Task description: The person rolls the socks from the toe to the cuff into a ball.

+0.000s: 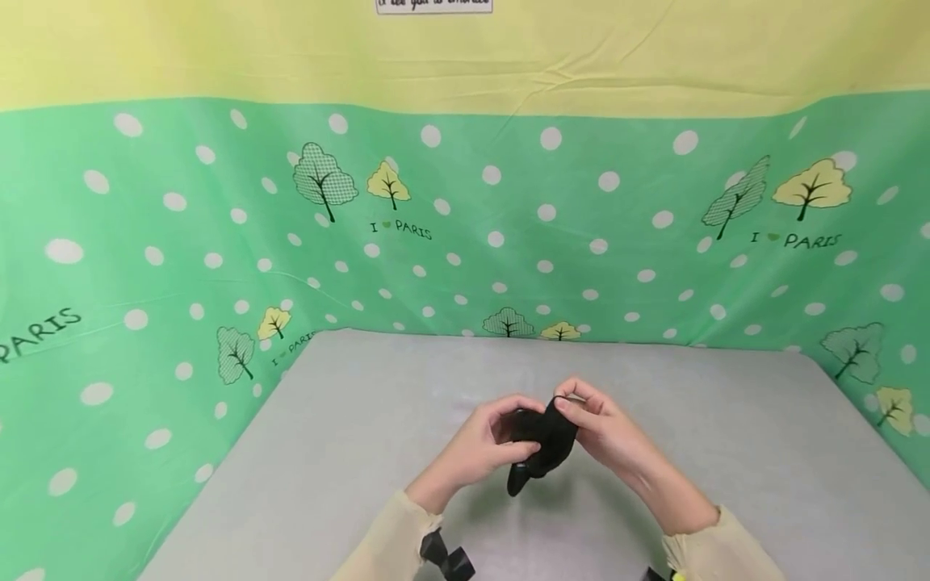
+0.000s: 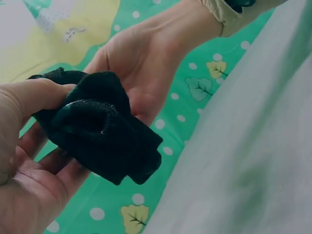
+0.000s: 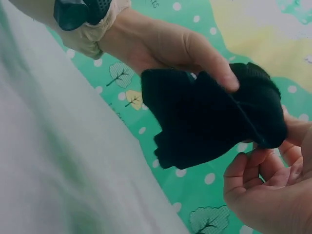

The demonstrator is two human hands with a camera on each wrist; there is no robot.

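Observation:
Between both hands, above the table, is a folded piece of black cloth (image 1: pixel 555 442) that looks like a bundled sock. My left hand (image 1: pixel 483 442) grips its left side, thumb on the near face and fingers behind. With thumb and fingertips, my right hand (image 1: pixel 599 420) pinches the upper right edge. In the left wrist view the black cloth (image 2: pixel 102 131) shows rounded folds and a loose squared end. From the right wrist view, the cloth (image 3: pixel 195 122) has a folded-over band near the right fingertips. Its inner layers are too dark to make out.
Below the hands spreads a grey tabletop (image 1: pixel 363 411). A green and yellow printed cloth (image 1: pixel 450 266) with dots and trees hangs behind the table and along its sides. Black devices (image 1: pixel 446 557) are strapped at the wrists over cream sleeves (image 1: pixel 395 541).

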